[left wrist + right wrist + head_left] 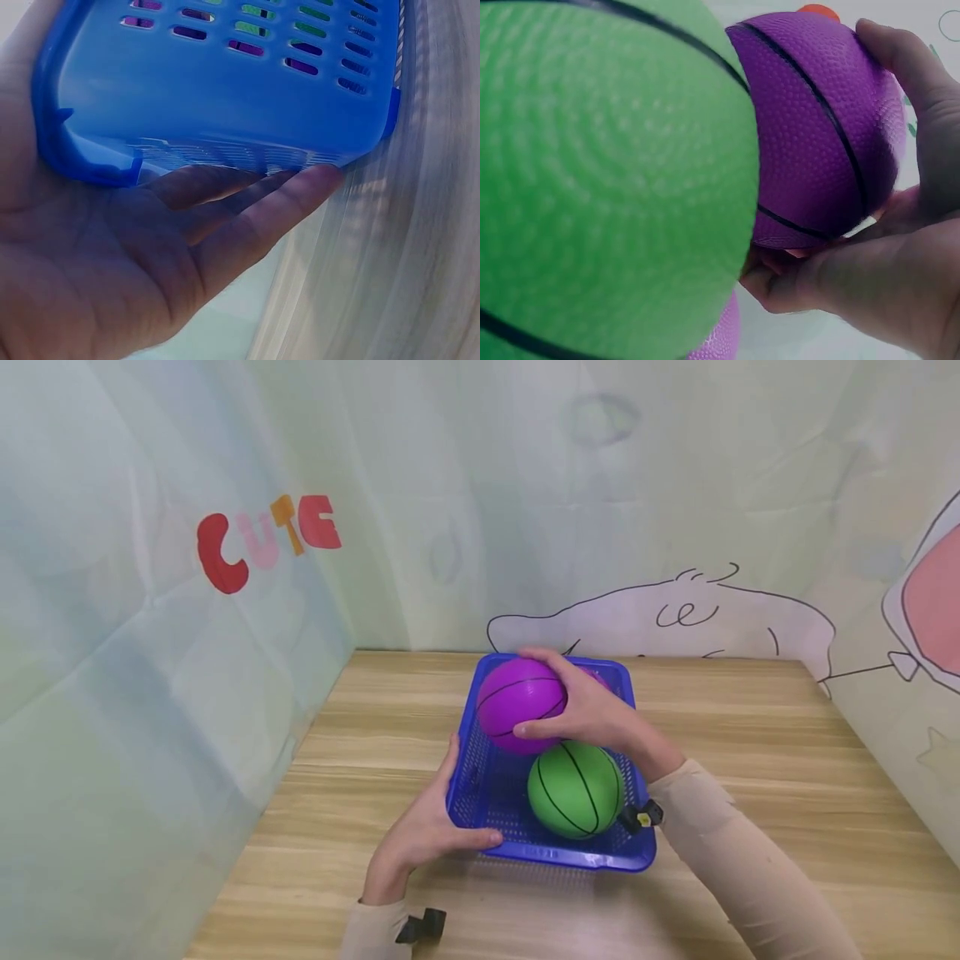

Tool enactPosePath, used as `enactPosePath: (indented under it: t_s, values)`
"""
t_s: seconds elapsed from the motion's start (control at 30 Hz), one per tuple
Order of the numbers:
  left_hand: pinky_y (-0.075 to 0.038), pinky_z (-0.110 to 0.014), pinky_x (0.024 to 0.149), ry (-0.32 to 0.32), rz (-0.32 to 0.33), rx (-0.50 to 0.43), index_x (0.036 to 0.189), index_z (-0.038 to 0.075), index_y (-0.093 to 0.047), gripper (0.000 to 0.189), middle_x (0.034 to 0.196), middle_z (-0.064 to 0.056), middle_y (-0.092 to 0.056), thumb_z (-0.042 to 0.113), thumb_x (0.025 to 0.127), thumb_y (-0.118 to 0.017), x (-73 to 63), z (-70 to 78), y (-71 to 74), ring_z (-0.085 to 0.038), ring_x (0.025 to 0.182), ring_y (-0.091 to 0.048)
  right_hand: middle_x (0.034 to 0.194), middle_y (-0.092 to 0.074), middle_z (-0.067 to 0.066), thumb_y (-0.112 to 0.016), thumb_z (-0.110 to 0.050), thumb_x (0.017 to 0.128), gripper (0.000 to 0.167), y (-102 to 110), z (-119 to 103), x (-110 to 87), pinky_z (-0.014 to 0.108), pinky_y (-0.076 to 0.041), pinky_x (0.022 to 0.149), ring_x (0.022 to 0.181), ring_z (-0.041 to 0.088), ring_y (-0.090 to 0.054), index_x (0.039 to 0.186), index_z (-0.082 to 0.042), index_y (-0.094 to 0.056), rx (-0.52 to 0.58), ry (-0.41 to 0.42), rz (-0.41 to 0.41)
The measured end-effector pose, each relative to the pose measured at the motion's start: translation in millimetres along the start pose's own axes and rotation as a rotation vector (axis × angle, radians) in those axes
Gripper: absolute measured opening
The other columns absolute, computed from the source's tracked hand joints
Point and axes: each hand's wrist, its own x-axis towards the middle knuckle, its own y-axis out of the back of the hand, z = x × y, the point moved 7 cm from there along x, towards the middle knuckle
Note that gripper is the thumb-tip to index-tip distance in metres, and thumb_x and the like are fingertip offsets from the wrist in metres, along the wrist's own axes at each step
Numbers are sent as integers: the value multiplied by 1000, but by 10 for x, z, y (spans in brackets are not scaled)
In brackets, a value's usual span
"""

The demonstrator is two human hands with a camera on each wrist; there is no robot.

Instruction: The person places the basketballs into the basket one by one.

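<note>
A blue plastic basket [551, 853] with slotted walls stands on the table, holding balls marked like basketballs. My right hand [592, 710] grips a purple ball [513, 702] over the basket's far left part, thumb on the near side and fingers round the far side. Nearer me in the basket sits a green ball [576, 789], which fills much of the right wrist view. Another pinkish-purple ball [721, 334] is mostly hidden behind my right hand and the green ball. My left hand [427, 822] spans the basket's near left corner, its thumb along the front rim and nearly straight fingers [262, 225] against the side wall.
The wood-grain table [360, 760] extends around the basket. A printed cloth [450, 527] hangs behind and at both sides, with CUTE lettering [225, 556] on the left. Small black devices [423, 927] are strapped at both wrists.
</note>
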Motion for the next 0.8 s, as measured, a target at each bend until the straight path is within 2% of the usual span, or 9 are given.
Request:
enactPosePath:
  t_s: [0.13, 0.27, 0.37, 0.47, 0.63, 0.8]
  values:
    - [-14, -57, 137, -20, 0, -19, 179, 26, 13, 158, 188, -9, 1, 22, 74, -105, 11, 11, 3, -40, 164, -33, 165, -50, 10, -94, -50, 87, 104, 28, 2, -25, 62, -53, 116, 146, 36, -57, 172, -40, -36, -58, 9, -6]
    - [-14, -57, 137, -31, 2, -27, 179, 28, 12, 158, 188, -8, 3, 20, 73, -105, 9, 30, 8, -41, 164, -34, 171, -41, 14, -93, -52, 88, 101, 74, 14, -48, 69, -41, 125, 156, 40, -44, 171, -38, -37, -98, 16, 6]
    - [-13, -57, 137, -17, 6, -23, 179, 27, 11, 158, 188, -8, 4, 21, 73, -106, -4, 28, 10, -40, 165, -32, 168, -42, 19, -93, -49, 88, 101, 83, 38, -63, 71, -41, 124, 155, 43, -45, 172, -34, -38, -107, 17, 4]
    - [-16, -57, 137, -15, 0, -41, 179, 28, 12, 158, 188, -9, 3, 20, 73, -105, -2, 13, 8, -43, 162, -38, 165, -45, 20, -93, -48, 88, 102, 95, 56, -85, 72, -43, 122, 153, 45, -46, 172, -29, -39, -122, 23, 8]
    - [-21, -56, 136, -20, -9, -55, 179, 27, 14, 158, 188, -11, 2, 20, 74, -105, 14, -3, 1, -44, 159, -42, 166, -45, 19, -93, -49, 89, 100, 132, 80, -123, 71, -44, 122, 153, 45, -46, 172, -31, -39, -126, 19, 18]
    - [-17, -57, 136, -20, 1, -26, 179, 27, 12, 158, 188, -10, 1, 23, 73, -106, 23, -16, 2, -41, 163, -37, 169, -43, 16, -93, -47, 89, 100, 170, 102, -151, 71, -43, 122, 154, 44, -45, 171, -32, -39, -115, 12, 24]
